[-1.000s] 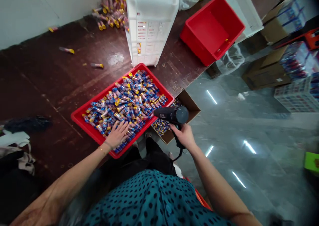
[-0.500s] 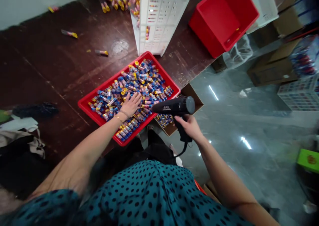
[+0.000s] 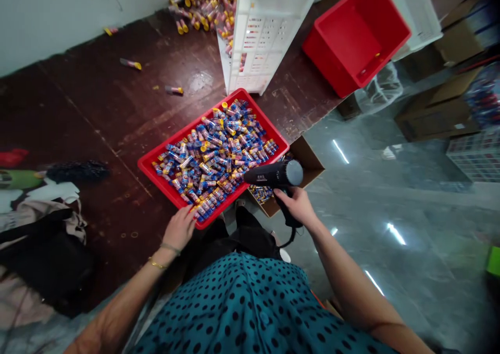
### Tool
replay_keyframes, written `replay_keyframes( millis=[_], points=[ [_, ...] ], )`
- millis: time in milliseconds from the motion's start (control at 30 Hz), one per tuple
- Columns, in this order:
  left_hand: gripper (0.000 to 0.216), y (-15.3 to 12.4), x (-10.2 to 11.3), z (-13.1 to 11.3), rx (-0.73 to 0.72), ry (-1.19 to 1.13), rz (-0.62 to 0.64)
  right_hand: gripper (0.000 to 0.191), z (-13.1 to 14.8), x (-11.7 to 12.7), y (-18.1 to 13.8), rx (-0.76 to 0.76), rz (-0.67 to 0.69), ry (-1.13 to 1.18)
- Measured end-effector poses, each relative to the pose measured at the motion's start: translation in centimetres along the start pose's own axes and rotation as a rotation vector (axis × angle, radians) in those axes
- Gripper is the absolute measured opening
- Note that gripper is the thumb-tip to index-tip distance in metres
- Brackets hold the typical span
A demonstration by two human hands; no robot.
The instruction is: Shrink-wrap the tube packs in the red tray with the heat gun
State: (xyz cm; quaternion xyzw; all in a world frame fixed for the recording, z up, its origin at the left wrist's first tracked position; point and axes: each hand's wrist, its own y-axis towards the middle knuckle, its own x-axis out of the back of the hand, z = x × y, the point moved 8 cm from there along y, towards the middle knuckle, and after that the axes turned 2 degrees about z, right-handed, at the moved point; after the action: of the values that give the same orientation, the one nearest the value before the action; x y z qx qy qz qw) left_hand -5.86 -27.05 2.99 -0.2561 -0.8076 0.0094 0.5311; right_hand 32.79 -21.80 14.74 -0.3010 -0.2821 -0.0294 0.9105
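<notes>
A shallow red tray [image 3: 153,160] full of several small blue-wrapped tubes with yellow caps [image 3: 213,156] lies on the dark brown table [image 3: 89,119]. My left hand [image 3: 178,229] rests at the tray's near corner, fingers curled against its rim. My right hand [image 3: 297,206] is closed round the handle of a black heat gun [image 3: 273,175], whose barrel points left over the tray's near right edge.
A white slotted crate [image 3: 265,26] stands behind the tray, with loose tubes [image 3: 203,5] heaped to its left. A deep red bin [image 3: 355,36] sits at the back right. An open cardboard box [image 3: 308,161] of tubes lies below the table edge. Clothes and bags [image 3: 39,224] lie at the left.
My left hand has drawn back off the tubes to the tray's near corner. The heat gun has stayed over the tray's right edge.
</notes>
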Motion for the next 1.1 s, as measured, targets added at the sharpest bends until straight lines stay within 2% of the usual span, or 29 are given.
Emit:
replay_keyframes(
  millis=[67, 133, 200, 300, 367, 433, 500, 600, 700, 767, 833, 900, 967, 1000, 1033, 1100],
  points=[
    [0.036, 1.4, -1.0, -2.6, -0.046, -0.066, -0.025, 0.048, -0.1, 0.4, 0.6, 0.018, -0.002, 0.026],
    [0.036, 4.0, -1.9, -5.2, -0.118, -0.09, -0.053, 0.048, -0.3, 1.9, 1.2, 0.026, -0.127, 0.028],
    [0.037, 7.6, -3.0, -7.5, -0.196, -0.062, -0.057, 0.049, -0.7, 3.1, 1.8, 0.035, -0.198, 0.05],
    [0.042, 13.6, -5.4, -10.7, -0.347, 0.052, 0.007, 0.048, -1.2, 4.1, 2.9, 0.035, -0.16, 0.095],
    [0.051, 17.5, -7.0, -12.5, -0.488, 0.146, 0.081, 0.048, -1.8, 5.8, 3.5, 0.004, -0.232, 0.096],
    [0.062, 21.3, -7.7, -13.6, -0.598, 0.226, 0.125, 0.048, -2.4, 7.7, 4.1, -0.027, -0.334, 0.09],
    [0.067, 25.4, -7.0, -13.9, -0.626, 0.274, 0.109, 0.047, -2.5, 9.0, 4.5, -0.025, -0.377, 0.108],
    [0.064, 31.3, -4.3, -13.6, -0.577, 0.299, 0.08, 0.044, -2.4, 10.1, 4.8, 0.004, -0.357, 0.144],
    [0.063, 34.2, -2.1, -13.1, -0.6, 0.267, 0.145, 0.043, -2.2, 9.8, 4.4, 0.018, -0.273, 0.182],
    [0.063, 33.3, -1.0, -12.6, -0.65, 0.22, 0.201, 0.043, -2.1, 8.4, 4.1, 0.034, -0.114, 0.234],
    [0.061, 30.5, 0.2, -11.4, -0.635, 0.168, 0.213, 0.043, -2.1, 7.3, 3.9, 0.065, 0.009, 0.274],
    [0.053, 26.3, 1.3, -9.2, -0.518, 0.103, 0.172, 0.044, -2.5, 7.8, 4.0, 0.071, -0.048, 0.249],
    [0.043, 20.9, 1.9, -6.1, -0.314, 0.008, 0.118, 0.045, -2.9, 8.8, 4.2, 0.047, -0.166, 0.216],
    [0.039, 18.0, 1.8, -4.5, -0.202, -0.06, 0.111, 0.045, -3.1, 8.8, 4.4, 0.035, -0.163, 0.223],
    [0.038, 15.2, 1.5, -2.8, -0.072, -0.144, 0.104, 0.046, -3.1, 8.5, 4.6, 0.026, -0.113, 0.248],
    [0.04, 9.9, 0.1, 0.6, 0.294, -0.333, 0.081, 0.046, -2.8, 7.2, 4.9, 0.03, 0.026, 0.302]
  ],
)
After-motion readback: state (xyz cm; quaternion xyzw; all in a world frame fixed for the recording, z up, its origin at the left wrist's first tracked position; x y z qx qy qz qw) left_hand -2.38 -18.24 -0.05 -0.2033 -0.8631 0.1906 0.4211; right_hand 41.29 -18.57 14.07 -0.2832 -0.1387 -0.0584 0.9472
